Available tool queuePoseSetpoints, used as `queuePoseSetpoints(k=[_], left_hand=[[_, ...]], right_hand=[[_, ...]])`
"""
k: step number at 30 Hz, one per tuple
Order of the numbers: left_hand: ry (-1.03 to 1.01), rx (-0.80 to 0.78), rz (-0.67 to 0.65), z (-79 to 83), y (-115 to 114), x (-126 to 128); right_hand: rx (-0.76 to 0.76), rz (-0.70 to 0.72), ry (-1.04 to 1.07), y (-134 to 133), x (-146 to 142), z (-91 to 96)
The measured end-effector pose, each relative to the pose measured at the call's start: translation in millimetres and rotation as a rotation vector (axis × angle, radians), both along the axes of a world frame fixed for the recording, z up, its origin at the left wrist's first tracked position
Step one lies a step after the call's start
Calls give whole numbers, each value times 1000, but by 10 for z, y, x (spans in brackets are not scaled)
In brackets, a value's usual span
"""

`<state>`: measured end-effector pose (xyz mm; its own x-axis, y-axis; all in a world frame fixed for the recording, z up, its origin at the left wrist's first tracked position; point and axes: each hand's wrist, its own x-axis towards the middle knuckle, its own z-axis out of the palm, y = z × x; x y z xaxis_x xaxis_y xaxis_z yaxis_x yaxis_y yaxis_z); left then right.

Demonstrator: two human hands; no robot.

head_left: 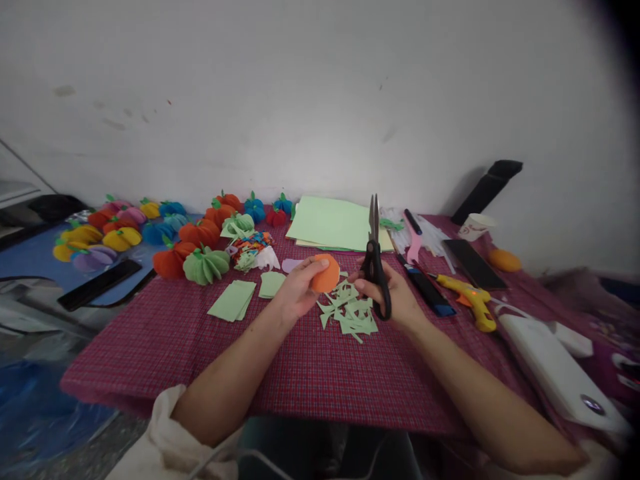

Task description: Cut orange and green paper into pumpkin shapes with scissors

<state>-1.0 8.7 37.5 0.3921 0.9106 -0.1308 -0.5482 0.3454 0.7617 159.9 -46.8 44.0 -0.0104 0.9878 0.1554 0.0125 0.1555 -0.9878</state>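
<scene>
Near the middle of the table, my left hand [299, 288] pinches an orange paper circle [327, 272] between thumb and fingers. A pale edge shows behind it, so more than one layer may be there. My right hand [395, 293] is wrapped round the handles of black scissors [375, 260], whose blades point up and stand apart from the orange circle. Below and between the hands lie pale green paper scraps [353, 312]. Pale green paper rectangles [233, 300] rest left of my left hand, with a smaller green stack [271, 285] beside them.
Colourful paper pumpkins [200, 233] crowd the left side and a blue table [145, 267]. Green sheets [330, 223] lie at the back. Rightward are a pink-handled cutter [414, 243], a yellow glue gun [473, 300], a paper cup [476, 227] and a white device [555, 367].
</scene>
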Motion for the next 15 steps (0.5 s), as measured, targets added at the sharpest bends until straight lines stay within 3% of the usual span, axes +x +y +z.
queuePoseSetpoints(k=[9,15], left_hand=[[28,42,25,-112,-214,233],[76,104,-53,-92,-262,239]], right_hand=[[46,-148,17,2,-122,-89],[8,-109,10,9,-40,-37]])
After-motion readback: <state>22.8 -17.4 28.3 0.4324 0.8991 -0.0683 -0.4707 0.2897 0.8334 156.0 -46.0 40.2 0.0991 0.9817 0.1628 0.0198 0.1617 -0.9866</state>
